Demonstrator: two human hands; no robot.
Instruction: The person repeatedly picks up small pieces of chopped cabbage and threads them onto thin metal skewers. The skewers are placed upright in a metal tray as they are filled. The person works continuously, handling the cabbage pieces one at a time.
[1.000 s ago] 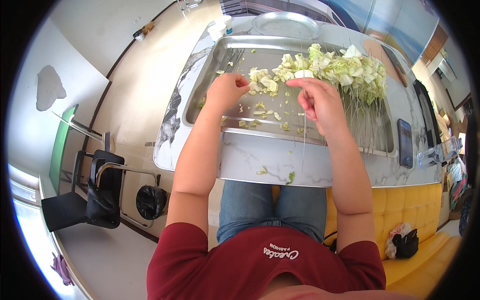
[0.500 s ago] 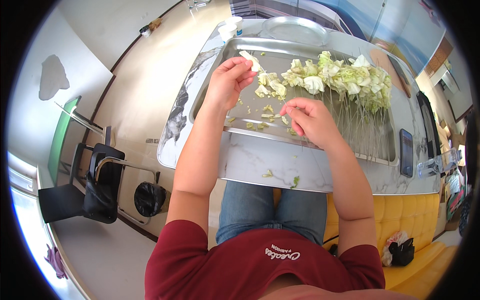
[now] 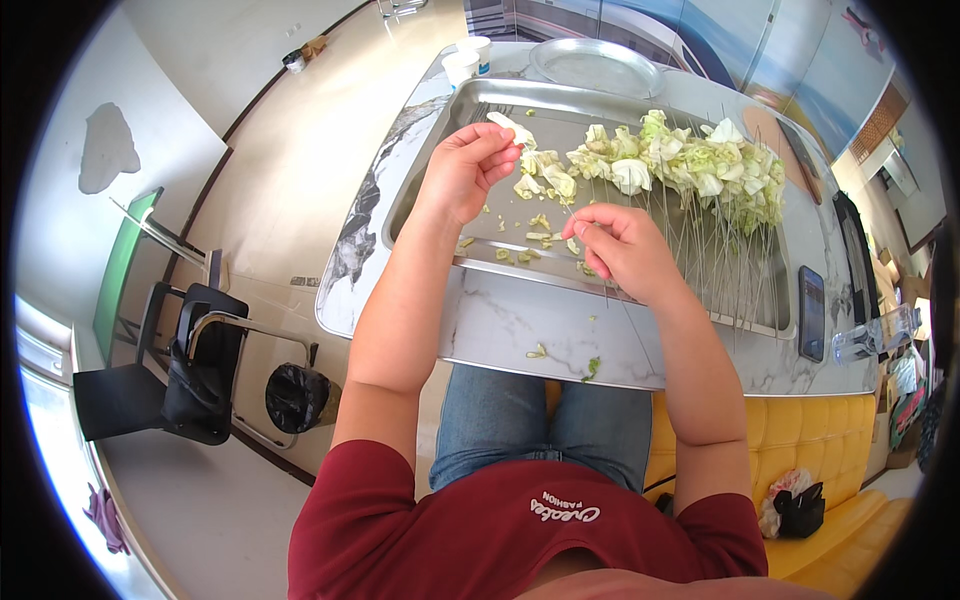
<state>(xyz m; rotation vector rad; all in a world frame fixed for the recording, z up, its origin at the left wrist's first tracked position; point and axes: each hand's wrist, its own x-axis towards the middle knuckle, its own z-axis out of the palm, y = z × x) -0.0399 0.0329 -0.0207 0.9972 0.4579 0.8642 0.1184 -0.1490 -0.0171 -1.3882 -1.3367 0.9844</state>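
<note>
A dark phone is lying flat on the marble bench beside a clear plastic bottle, while two white cups and a round metal plate are sitting at the far end. On the floor, a black chair is standing near a black bin, and a yellow sofa is showing under the bench edge.

**A:** what's actually on the steel tray?

**B:** I've got a pale cabbage piece pinched just above the tray's far-left part, and a thin skewer poking past its near rim. A heap of skewered cabbage fills the far right, loose scraps dot the middle.
</note>
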